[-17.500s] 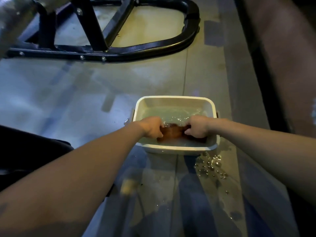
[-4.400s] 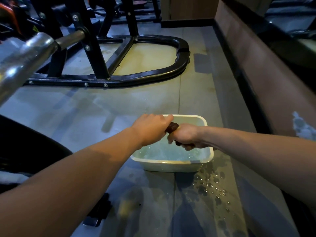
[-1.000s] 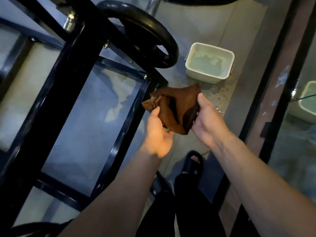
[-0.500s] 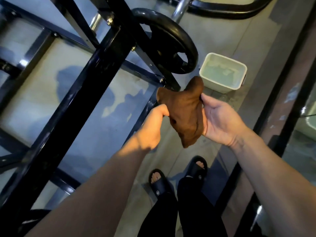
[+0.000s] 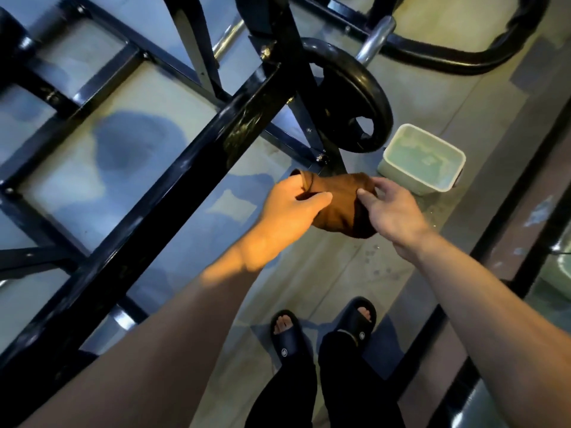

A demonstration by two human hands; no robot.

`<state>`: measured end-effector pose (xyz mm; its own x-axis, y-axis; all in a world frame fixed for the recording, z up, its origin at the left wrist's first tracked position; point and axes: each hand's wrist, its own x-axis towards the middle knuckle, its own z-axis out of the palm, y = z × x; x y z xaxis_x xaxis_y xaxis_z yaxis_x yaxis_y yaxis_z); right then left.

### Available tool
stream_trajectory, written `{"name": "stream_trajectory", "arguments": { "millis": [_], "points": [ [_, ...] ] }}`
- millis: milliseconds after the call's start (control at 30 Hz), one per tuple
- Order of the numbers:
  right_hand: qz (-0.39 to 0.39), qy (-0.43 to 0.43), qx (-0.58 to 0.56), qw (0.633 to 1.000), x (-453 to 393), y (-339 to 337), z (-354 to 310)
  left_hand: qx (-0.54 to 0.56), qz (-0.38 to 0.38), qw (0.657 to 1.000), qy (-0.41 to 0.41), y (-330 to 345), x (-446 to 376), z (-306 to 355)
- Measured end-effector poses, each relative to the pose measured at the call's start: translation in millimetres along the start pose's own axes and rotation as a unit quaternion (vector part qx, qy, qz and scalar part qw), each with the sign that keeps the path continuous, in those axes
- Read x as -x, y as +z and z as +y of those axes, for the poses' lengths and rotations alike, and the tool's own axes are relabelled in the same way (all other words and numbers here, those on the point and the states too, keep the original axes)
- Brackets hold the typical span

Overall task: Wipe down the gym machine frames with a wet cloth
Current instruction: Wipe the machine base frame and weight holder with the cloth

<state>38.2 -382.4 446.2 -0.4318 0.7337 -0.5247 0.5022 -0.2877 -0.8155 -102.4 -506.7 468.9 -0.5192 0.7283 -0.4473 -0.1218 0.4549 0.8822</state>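
A brown wet cloth (image 5: 341,205) hangs bunched in the air between my two hands, in front of me at chest height. My left hand (image 5: 290,208) grips its left edge with fingers curled round the fabric. My right hand (image 5: 391,208) touches the right side, thumb against the cloth and fingers loosely spread. The black gym machine frame (image 5: 173,180) runs as a thick diagonal bar just left of my left hand, with cross bars behind it. A black weight plate (image 5: 367,97) sits on the frame above the cloth.
A white basin of water (image 5: 398,168) stands on the grey floor to the right of the weight plate. Water drops lie on the floor near it. My feet in black slides (image 5: 287,338) are below. A dark ledge (image 5: 494,242) runs along the right.
The cloth has been regathered: my left hand now holds its left edge from above, and my right hand has loosened to a light touch. The view shifted slightly.
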Motion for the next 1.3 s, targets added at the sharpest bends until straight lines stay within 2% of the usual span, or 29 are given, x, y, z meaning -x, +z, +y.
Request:
{"name": "stream_trajectory", "arguments": {
  "millis": [67,133,200,333,433,500,633,700,733,800,833,900,933,967,1000,1067,1100,1233,1300],
  "points": [
    [-0.004,0.035,-0.111,0.993,-1,5,-3,0.027,0.016,0.999,-0.019,-14,3,3],
    [-0.062,0.080,-0.184,0.978,4,13,-9,0.058,0.036,0.997,-0.039,-30,6,3],
    [-0.106,0.101,-0.153,0.977,11,24,-15,0.105,0.063,0.989,-0.077,-41,7,5],
    [-0.074,0.021,-0.090,0.993,19,46,-31,0.138,0.114,0.971,-0.158,-62,9,7],
    [-0.022,-0.045,-0.086,0.995,23,55,-47,0.082,0.142,0.974,-0.154,-80,13,7],
    [-0.019,-0.091,-0.052,0.994,24,60,-54,0.046,0.172,0.974,-0.142,-88,14,7],
    [-0.077,-0.129,0.007,0.989,29,64,-68,0.047,0.204,0.972,-0.103,-103,18,7],
    [-0.120,-0.139,0.067,0.981,30,63,-71,0.016,0.158,0.984,-0.083,-109,25,12],
    [-0.126,-0.165,0.134,0.969,31,62,-72,-0.010,0.117,0.990,-0.076,-111,29,14],
    [-0.104,-0.240,0.253,0.931,34,62,-75,-0.109,0.031,0.991,-0.067,-115,33,10],
    [-0.087,-0.278,0.286,0.913,34,63,-76,-0.185,0.011,0.981,-0.055,-117,33,6],
    [-0.063,-0.350,0.319,0.879,35,66,-79,-0.311,0.040,0.950,-0.011,-122,34,3],
    [-0.055,-0.367,0.321,0.872,36,68,-83,-0.330,0.074,0.941,0.015,-126,35,5],
    [-0.051,-0.361,0.317,0.875,37,70,-88,-0.313,0.101,0.943,0.043,-131,36,8],
    [-0.054,-0.333,0.308,0.889,39,71,-97,-0.254,0.108,0.959,0.058,-136,38,13],
    [-0.085,-0.235,0.249,0.936,41,71,-116,-0.075,0.068,0.995,0.025,-145,44,24],
    [-0.106,-0.187,0.204,0.955,42,72,-124,-0.010,0.049,0.999,-0.006,-148,46,27],
    [-0.132,-0.096,0.035,0.986,36,85,-137,0.172,0.003,0.983,-0.063,-157,48,38],
    [-0.194,-0.010,-0.056,0.979,33,95,-134,0.254,-0.041,0.962,-0.094,-160,47,40]
  ]
}}
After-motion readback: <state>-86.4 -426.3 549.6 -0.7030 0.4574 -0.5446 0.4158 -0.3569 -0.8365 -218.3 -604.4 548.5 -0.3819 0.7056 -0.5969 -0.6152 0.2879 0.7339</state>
